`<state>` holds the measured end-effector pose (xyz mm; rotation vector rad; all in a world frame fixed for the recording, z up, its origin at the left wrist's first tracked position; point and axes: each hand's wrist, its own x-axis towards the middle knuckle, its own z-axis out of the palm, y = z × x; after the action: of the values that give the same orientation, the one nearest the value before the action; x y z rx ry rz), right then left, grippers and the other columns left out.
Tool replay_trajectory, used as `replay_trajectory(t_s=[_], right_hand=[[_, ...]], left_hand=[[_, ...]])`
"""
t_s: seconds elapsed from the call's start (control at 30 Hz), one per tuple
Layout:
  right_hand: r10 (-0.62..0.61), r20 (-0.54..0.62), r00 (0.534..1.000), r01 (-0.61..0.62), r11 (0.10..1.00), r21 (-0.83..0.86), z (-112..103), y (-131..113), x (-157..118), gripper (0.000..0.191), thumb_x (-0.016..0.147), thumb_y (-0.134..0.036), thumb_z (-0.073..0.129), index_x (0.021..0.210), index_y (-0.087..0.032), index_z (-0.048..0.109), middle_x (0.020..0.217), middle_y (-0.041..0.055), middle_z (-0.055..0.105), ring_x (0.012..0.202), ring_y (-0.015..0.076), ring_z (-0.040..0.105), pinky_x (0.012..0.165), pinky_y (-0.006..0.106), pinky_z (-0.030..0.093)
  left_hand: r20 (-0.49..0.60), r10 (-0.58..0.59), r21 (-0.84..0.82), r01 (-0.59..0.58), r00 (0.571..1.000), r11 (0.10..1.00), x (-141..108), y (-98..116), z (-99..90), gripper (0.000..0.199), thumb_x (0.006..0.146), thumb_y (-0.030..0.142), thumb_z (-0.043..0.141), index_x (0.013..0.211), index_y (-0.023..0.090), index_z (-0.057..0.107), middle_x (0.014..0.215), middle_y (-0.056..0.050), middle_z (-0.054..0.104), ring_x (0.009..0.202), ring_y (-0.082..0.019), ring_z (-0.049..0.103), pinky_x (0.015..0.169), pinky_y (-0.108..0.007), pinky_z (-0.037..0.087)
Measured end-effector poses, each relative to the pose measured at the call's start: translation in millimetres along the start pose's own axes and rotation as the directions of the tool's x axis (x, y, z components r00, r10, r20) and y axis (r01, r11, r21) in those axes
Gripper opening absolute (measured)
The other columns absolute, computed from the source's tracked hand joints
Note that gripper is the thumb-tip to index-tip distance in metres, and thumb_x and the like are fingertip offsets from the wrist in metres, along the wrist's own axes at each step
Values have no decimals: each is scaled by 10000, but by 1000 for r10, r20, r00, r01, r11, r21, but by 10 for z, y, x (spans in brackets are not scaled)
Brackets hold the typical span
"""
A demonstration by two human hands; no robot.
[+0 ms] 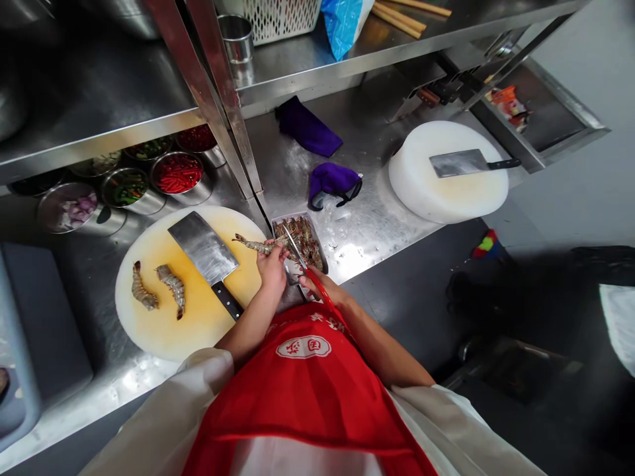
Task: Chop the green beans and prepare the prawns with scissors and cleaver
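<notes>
My left hand (pixel 273 270) is closed around a raw shrimp (pixel 251 244), whose tail points left over the cutting board. In my right hand (pixel 317 285) are scissors (pixel 296 250) with red handles, their blades reaching up beside the shrimp. Below and beyond both hands is a tray (pixel 325 261) holding many grey-brown shrimp. Two headless shrimp (pixel 171 289) lie on the left part of the round white cutting board (pixel 143 337). A cleaver (pixel 204 248) with a black handle rests flat on that board, left of my left hand.
Steel pots of red chillies (pixel 178 173), chopped greens and shallots (pixel 77 213) stand behind the board. Purple cloth pieces (pixel 333 185) lie on the steel counter. Another thick board (pixel 421 192) at right carries a second cleaver (pixel 459 163). A steel shelf (pixel 317 74) overhangs the back.
</notes>
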<state>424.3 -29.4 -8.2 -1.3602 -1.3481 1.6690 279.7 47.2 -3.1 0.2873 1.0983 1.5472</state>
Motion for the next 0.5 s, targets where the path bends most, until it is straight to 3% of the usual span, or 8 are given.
replay_trajectory(t_s=[0.13, 0.27, 0.37, 0.5], right_hand=[[-33, -50, 998, 29, 997, -76, 46, 17, 23, 426, 931, -617, 539, 987, -198, 596, 904, 32, 632, 790, 173, 594, 709, 302, 489], [14, -64, 998, -19, 997, -77, 91, 71, 13, 386, 941, -589, 512, 828, -220, 495, 700, -17, 542, 593, 137, 527, 567, 275, 430], [-12, -37, 999, 8, 992, -123, 89, 94, -13, 322, 950, -523, 505, 821, -230, 469, 680, -12, 550, 572, 141, 528, 544, 274, 418], [-119, -4, 993, 114, 963, -243, 58, 69, -50, 174, 921, -340, 500, 793, -222, 490, 706, 9, 590, 639, 155, 543, 624, 286, 436]], left_hand=[[0, -33, 72, 33, 999, 997, -8, 2, -27, 439, 562, 268, 863, 887, 195, 576, 810, 32, 657, 673, -91, 613, 637, -220, 477], [-4, -116, 166, 115, 993, 979, 11, 28, -65, 502, 544, 308, 878, 917, 196, 562, 787, 39, 657, 604, -89, 624, 554, -202, 433], [-13, -121, 208, 121, 993, 971, 20, 16, -95, 551, 512, 313, 890, 920, 203, 536, 788, 41, 660, 580, -95, 630, 514, -199, 416], [-18, -88, 255, 90, 996, 963, 37, -18, -141, 547, 505, 312, 885, 894, 205, 515, 750, 55, 641, 531, -89, 604, 481, -198, 402]])
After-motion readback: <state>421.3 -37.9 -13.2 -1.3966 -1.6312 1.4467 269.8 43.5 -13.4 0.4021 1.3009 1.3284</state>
